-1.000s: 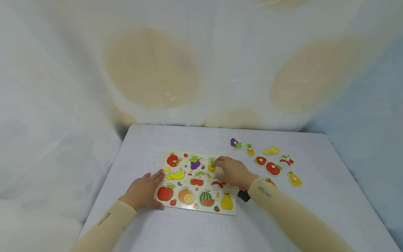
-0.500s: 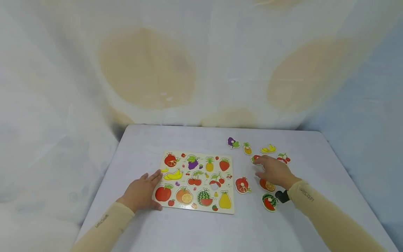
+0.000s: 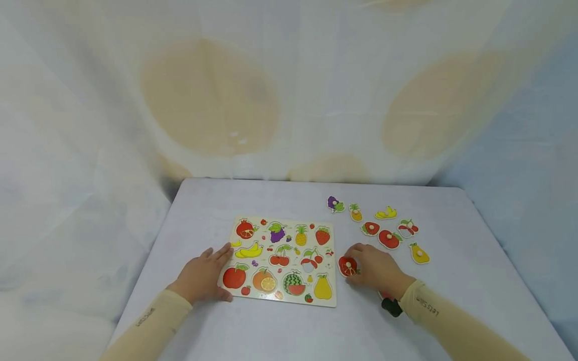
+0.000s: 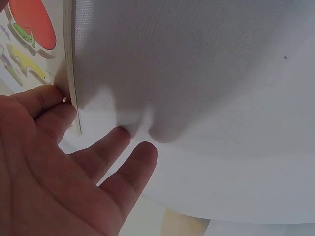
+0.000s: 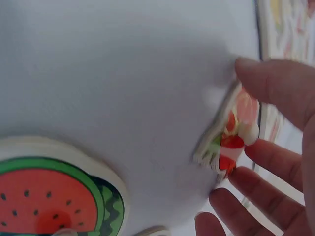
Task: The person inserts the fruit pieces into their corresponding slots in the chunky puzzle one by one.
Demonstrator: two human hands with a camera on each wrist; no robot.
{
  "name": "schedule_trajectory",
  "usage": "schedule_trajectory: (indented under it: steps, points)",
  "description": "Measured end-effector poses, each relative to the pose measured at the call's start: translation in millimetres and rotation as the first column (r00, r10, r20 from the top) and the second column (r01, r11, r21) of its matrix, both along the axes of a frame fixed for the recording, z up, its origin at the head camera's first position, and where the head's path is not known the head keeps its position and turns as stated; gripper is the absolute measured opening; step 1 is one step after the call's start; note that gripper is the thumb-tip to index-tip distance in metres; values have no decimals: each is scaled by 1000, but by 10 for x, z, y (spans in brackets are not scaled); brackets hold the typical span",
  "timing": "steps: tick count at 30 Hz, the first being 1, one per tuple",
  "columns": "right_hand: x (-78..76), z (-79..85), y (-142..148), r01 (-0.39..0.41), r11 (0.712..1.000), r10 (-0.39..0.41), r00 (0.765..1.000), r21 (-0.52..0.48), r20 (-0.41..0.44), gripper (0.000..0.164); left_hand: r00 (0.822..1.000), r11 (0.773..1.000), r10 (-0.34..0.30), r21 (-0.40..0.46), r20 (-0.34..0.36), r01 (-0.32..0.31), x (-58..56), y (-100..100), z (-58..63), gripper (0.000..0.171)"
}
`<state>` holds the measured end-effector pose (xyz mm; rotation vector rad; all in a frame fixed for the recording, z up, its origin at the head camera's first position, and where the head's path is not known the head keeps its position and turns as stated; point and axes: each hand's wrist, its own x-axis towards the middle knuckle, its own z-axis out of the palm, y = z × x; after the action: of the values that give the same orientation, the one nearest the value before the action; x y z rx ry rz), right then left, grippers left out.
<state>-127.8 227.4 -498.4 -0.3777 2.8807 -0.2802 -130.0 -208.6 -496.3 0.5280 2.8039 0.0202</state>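
Observation:
My left hand (image 3: 205,273) rests at the left edge of the fruit puzzle board (image 3: 289,265), its fingers spread. In the left wrist view, fingertips (image 4: 66,113) touch the board's edge while the others extend past it over the white tabletop. Just right of the board lies a pomegranate puzzle piece (image 3: 347,266) with a small round knob. My right hand (image 3: 375,265) is over it. The right wrist view has the thumb at one end of the pomegranate piece (image 5: 231,147) and the fingertips by its knob and other edge, with a gap between thumb and knob.
Loose knobbed pieces lie to the right: grapes (image 3: 335,204), pineapple (image 3: 355,213), bananas (image 3: 386,213), strawberry (image 3: 371,229), apple (image 3: 390,239), cherries (image 3: 408,228) and pear (image 3: 419,253). A watermelon piece (image 5: 54,196) sits below the right wrist, mostly hidden in the head view.
My right hand moved from over the board to the loose pieces on the right, then back left and nearer to the pomegranate piece. The left hand stayed on the board's edge.

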Motion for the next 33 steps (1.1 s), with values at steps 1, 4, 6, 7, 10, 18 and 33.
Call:
schedule_trajectory:
  steps: [1,4,6,7,10,18,33]
  points:
    - [9,-18,-14,-4,1000,4,1000,8,-8,59,1000,1000,-1,-2,0,1,1,1,1,116]
    - [22,-65,-32,-19,1000,20,999,23,-42,57,1000,1000,-2,0,-1,2,2,2,8,115]
    - [25,-80,-34,-24,999,25,998,21,-63,54,1000,1000,-1,-2,2,1,2,3,20,115]
    - [27,-85,-35,-26,999,28,997,21,-70,53,1000,1000,0,-4,5,0,2,3,24,115]
    - [35,-78,-37,-35,999,35,996,13,-80,53,1000,1000,2,-10,10,-2,-1,3,26,115]
    - [37,-45,-47,-32,999,34,996,30,-86,51,1000,1000,0,-16,4,0,-8,8,-6,115]
    - [-32,-46,5,-17,1000,18,998,11,-60,56,1000,1000,20,-12,9,-20,-7,20,19,116]
